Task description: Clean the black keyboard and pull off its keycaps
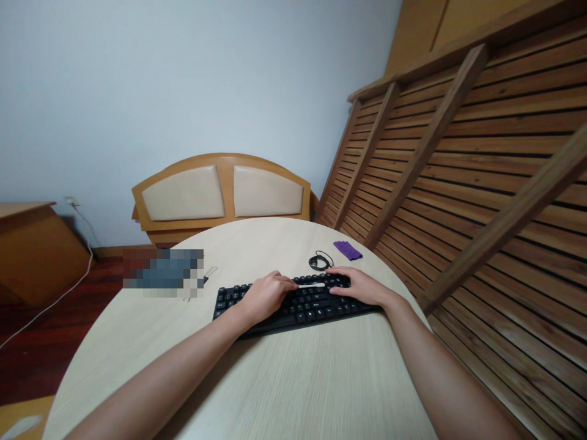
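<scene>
A black keyboard (316, 305) lies on the round table, slightly slanted. My left hand (269, 296) is over its left-middle part, fingers pinched on a cotton swab (312, 285). The thin white swab points right, and its slightly thicker tip is at the keys. On the right part of the keyboard rests my right hand (358, 286), fingers spread and thumb apart, near the swab's tip. Both hands hide some of the keys beneath them.
Behind the keyboard are a coiled black cable (320, 263) and a folded purple cloth (347, 250). A blurred-out dark item (165, 269) lies on the left of the pale table (284, 385). A slatted wooden frame (458, 183) leans close along the right, and a headboard (224, 160) stands beyond.
</scene>
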Demonstrator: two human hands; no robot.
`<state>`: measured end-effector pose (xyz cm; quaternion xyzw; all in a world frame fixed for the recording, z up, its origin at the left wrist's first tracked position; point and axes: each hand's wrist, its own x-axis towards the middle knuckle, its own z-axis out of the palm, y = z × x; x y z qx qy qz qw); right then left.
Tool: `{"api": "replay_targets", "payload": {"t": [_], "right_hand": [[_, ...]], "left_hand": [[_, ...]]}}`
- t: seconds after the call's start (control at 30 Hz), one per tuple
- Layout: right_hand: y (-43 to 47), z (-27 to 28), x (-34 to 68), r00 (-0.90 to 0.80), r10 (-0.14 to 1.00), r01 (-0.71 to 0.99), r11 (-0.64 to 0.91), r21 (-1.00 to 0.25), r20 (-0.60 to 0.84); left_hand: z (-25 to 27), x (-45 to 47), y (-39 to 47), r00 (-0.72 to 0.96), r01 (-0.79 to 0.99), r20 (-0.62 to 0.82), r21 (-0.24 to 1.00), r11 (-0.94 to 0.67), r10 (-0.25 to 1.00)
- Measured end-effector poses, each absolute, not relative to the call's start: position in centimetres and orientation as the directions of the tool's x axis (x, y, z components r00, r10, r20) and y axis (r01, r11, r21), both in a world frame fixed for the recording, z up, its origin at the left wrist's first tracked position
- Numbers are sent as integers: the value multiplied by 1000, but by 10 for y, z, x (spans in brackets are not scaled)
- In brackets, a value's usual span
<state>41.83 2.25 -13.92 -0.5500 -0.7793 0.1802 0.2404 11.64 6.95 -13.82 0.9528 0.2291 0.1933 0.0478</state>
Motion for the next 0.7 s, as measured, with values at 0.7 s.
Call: {"api": "replay_targets", "payload": {"t": [0.7], "right_hand": [[20, -137, 415, -251, 954, 778, 300, -552, 165]], "left_hand": [[-130, 51, 61, 708, 576, 356, 209, -791, 610]]}}
